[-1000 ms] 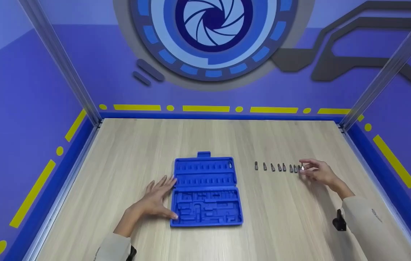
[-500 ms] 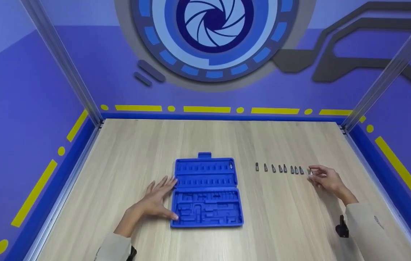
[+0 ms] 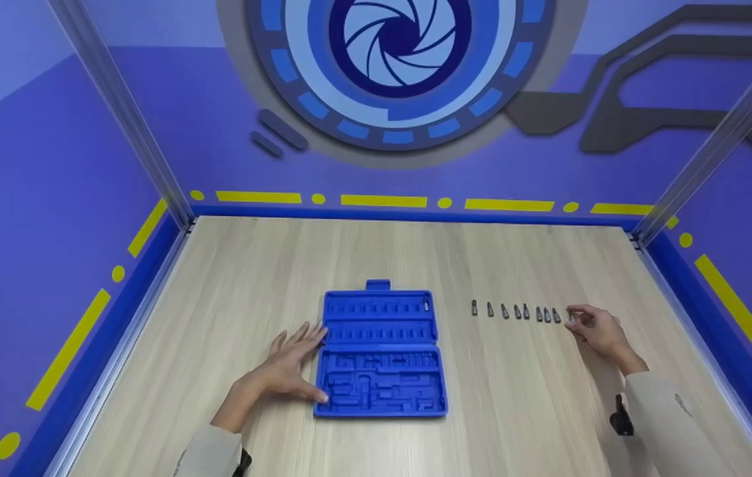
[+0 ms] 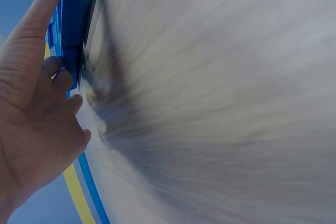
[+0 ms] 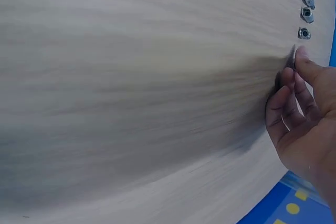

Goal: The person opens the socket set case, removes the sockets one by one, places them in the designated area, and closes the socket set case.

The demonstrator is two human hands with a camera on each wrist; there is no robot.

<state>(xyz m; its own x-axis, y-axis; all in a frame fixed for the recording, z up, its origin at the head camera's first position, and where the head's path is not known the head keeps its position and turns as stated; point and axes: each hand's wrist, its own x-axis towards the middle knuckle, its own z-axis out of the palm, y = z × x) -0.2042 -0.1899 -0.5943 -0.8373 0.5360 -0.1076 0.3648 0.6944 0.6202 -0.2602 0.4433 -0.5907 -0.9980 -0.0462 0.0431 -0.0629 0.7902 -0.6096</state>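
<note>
A blue plastic socket case [image 3: 376, 343] lies unfolded on the table, its moulded slots mostly bare. One small metal socket [image 3: 426, 304] sits at the upper right of its lid. My left hand [image 3: 286, 366] rests along the case's left side, fingers spread, the thumb on the lower left corner; the left wrist view shows the thumb [image 4: 39, 11] against the blue edge. To the right, several metal sockets [image 3: 526, 311] form a row. At the row's right end, my right hand [image 3: 602, 332] pinches another socket [image 3: 572, 316] between thumb and fingertips, low over the table. Fingers partly hide it.
Blue-purple walls with yellow markings [image 3: 383, 201] enclose the wooden table [image 3: 283, 255] at the back and sides. Metal posts [image 3: 130, 119] stand at the back corners. In the right wrist view, square holes show in the ends of nearby sockets [image 5: 307, 15].
My right hand has shifted right with the pinched socket, away from its neighbour in the row, and come down toward the table. My left hand has stayed on the case.
</note>
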